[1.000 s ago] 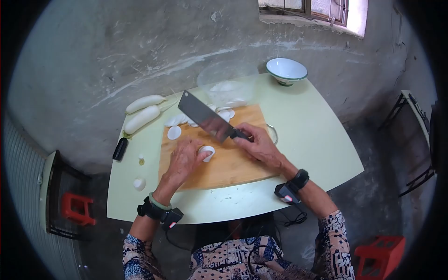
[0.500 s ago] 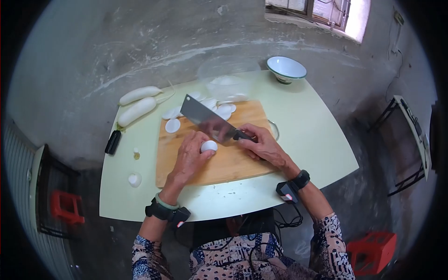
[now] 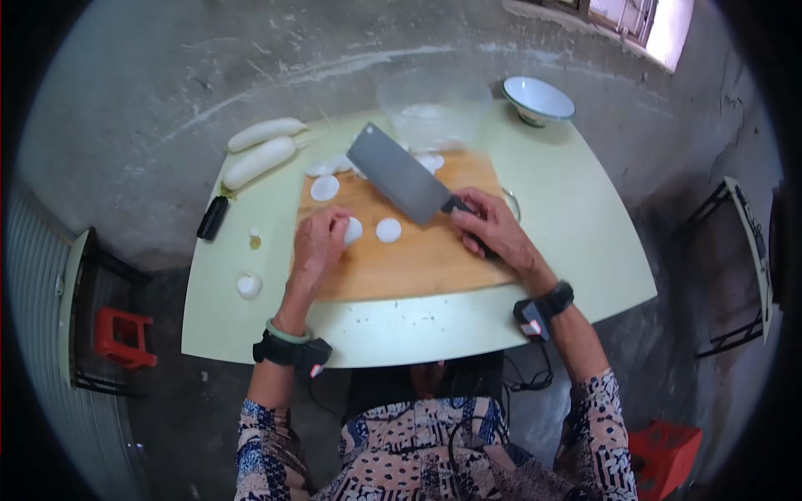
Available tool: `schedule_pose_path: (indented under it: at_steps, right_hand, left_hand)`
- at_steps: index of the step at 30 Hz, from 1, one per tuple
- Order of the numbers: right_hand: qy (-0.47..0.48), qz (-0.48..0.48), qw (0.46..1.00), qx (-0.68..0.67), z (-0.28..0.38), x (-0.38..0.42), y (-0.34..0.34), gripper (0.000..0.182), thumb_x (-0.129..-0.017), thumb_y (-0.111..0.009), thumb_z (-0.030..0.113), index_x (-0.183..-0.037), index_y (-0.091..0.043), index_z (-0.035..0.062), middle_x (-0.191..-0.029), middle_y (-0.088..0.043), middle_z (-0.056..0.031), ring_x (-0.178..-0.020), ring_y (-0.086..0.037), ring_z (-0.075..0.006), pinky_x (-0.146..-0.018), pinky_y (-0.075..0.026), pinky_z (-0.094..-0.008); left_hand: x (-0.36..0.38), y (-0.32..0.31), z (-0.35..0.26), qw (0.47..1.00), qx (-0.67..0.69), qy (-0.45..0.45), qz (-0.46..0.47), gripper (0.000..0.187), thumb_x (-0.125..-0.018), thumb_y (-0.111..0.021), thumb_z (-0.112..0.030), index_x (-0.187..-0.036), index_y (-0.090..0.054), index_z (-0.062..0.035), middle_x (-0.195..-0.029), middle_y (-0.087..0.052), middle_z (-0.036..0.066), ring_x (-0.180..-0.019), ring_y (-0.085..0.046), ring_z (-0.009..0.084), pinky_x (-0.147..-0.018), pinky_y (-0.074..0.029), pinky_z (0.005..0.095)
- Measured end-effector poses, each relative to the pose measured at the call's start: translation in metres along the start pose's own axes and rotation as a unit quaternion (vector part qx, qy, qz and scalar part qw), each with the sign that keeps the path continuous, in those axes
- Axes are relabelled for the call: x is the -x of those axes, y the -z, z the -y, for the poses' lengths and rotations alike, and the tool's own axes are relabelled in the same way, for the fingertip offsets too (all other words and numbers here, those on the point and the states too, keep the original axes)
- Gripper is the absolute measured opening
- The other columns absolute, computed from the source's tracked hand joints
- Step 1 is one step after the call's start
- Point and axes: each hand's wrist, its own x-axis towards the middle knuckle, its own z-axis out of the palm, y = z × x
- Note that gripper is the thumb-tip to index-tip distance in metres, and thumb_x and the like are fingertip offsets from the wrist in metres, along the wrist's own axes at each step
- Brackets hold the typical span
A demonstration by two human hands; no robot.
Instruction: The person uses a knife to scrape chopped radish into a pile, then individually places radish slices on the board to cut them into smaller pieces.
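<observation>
My right hand (image 3: pixel 494 227) grips the black handle of a cleaver (image 3: pixel 401 174), its broad blade slanting up to the left above the board. Pinched in my left hand (image 3: pixel 320 238) is a white radish piece (image 3: pixel 353 230), partly hidden by the fingers. Between the two hands, a round radish slice (image 3: pixel 388 230) lies flat on the wooden cutting board (image 3: pixel 401 275). More radish slices (image 3: pixel 325 188) lie along the board's far edge, some covered by the blade.
Behind the board stands a clear plastic bowl (image 3: pixel 434 100) with white contents. An enamel bowl (image 3: pixel 539 100) sits at the back right. Two whole radishes (image 3: pixel 261 162), a black object (image 3: pixel 213 219) and radish ends (image 3: pixel 249 285) are on the table's left side.
The cleaver has moved away from the radish piece and lifted. My left hand has shifted left with the piece, and a loose slice now lies on the board. The whole view has shifted.
</observation>
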Motion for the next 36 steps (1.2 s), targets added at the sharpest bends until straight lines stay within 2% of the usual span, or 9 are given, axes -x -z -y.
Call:
schedule_pose_path:
  at_steps: [3,4,8,10,16,20,26,28,36]
  right_hand:
    - [0.009,-0.007,1.000,-0.024,-0.007,0.000,0.001,0.022,-0.103,-0.062,0.019,-0.117,-0.060,0.0017,-0.075,-0.056,0.0017,-0.054,-0.052,-0.0044,-0.047,-0.041,-0.0218]
    - [0.012,-0.009,1.000,-0.022,-0.007,0.000,0.000,0.021,-0.103,-0.063,0.019,-0.116,-0.060,0.0015,-0.075,-0.057,0.0014,-0.054,-0.052,-0.0044,-0.047,-0.041,-0.0216]
    - [0.029,0.000,1.000,-0.009,-0.012,-0.005,0.004,0.021,-0.104,-0.064,0.020,-0.112,-0.061,0.0018,-0.075,-0.059,0.0007,-0.053,-0.053,-0.0046,-0.045,-0.042,-0.0214]
    - [0.032,0.000,0.999,-0.004,-0.011,-0.008,0.003,0.022,-0.104,-0.065,0.022,-0.112,-0.061,0.0023,-0.074,-0.059,0.0010,-0.054,-0.054,-0.0044,-0.045,-0.043,-0.0211]
    - [0.030,-0.007,1.000,0.000,-0.013,-0.009,0.005,0.021,-0.104,-0.064,0.022,-0.111,-0.061,0.0027,-0.074,-0.058,0.0014,-0.054,-0.054,-0.0040,-0.045,-0.044,-0.0204]
    - [0.031,-0.006,0.999,0.000,-0.010,-0.006,0.004,0.019,-0.104,-0.064,0.021,-0.111,-0.061,0.0030,-0.075,-0.058,0.0015,-0.055,-0.054,-0.0039,-0.046,-0.043,-0.0203]
    - [0.008,-0.001,1.000,-0.018,-0.007,-0.006,0.003,0.028,-0.105,-0.065,0.023,-0.123,-0.060,0.0026,-0.077,-0.058,0.0007,-0.055,-0.054,-0.0046,-0.047,-0.043,-0.0203]
    - [0.004,-0.004,1.000,-0.006,-0.009,-0.005,0.004,0.028,-0.104,-0.064,0.022,-0.124,-0.060,0.0014,-0.078,-0.058,0.0004,-0.056,-0.054,-0.0048,-0.048,-0.043,-0.0203]
    - [0.003,-0.004,1.000,-0.031,-0.009,-0.003,0.004,0.026,-0.103,-0.064,0.018,-0.122,-0.061,0.0016,-0.077,-0.060,0.0001,-0.055,-0.056,-0.0053,-0.046,-0.044,-0.0216]
  left_hand:
    - [0.008,-0.012,0.005,0.989,-0.110,-0.074,-0.059,0.020,-0.096,-0.063,-0.013,-0.112,-0.072,-0.0061,-0.102,-0.066,0.019,-0.097,-0.064,0.0401,-0.084,-0.051,0.0516]
    - [0.011,-0.013,-0.004,0.985,-0.119,-0.100,-0.077,0.023,-0.092,-0.070,-0.013,-0.114,-0.073,-0.0073,-0.106,-0.061,0.018,-0.102,-0.059,0.0398,-0.088,-0.049,0.0507]
    - [0.008,-0.015,-0.030,0.971,-0.140,-0.188,-0.049,0.027,-0.088,-0.076,-0.013,-0.113,-0.072,-0.0063,-0.106,-0.062,0.016,-0.105,-0.058,0.0361,-0.092,-0.048,0.0483]
    - [0.005,-0.017,-0.036,0.951,-0.120,-0.284,-0.011,0.031,-0.089,-0.078,-0.017,-0.117,-0.072,-0.0057,-0.117,-0.065,0.011,-0.111,-0.061,0.0312,-0.097,-0.050,0.0442]
    - [0.007,-0.028,-0.032,0.967,-0.048,-0.245,0.051,0.032,-0.083,-0.079,-0.012,-0.113,-0.071,-0.0059,-0.107,-0.065,0.011,-0.106,-0.059,0.0334,-0.094,-0.049,0.0448]
    - [0.012,-0.027,-0.036,0.968,-0.047,-0.246,0.033,0.033,-0.082,-0.080,-0.010,-0.113,-0.071,-0.0060,-0.103,-0.065,0.012,-0.103,-0.060,0.0340,-0.092,-0.049,0.0449]
    - [0.013,-0.018,-0.038,0.961,-0.050,-0.271,0.007,0.036,-0.082,-0.080,-0.007,-0.116,-0.070,-0.0028,-0.103,-0.065,0.013,-0.100,-0.061,0.0327,-0.088,-0.051,0.0428]
    - [0.011,-0.021,-0.031,0.966,-0.026,-0.250,0.062,0.035,-0.081,-0.080,-0.005,-0.115,-0.070,-0.0052,-0.101,-0.064,0.013,-0.100,-0.059,0.0347,-0.089,-0.050,0.0453]
    - [0.013,-0.024,-0.038,0.939,-0.085,-0.333,0.024,0.029,-0.085,-0.073,0.000,-0.114,-0.071,-0.0049,-0.098,-0.066,0.013,-0.097,-0.062,0.0346,-0.086,-0.052,0.0452]
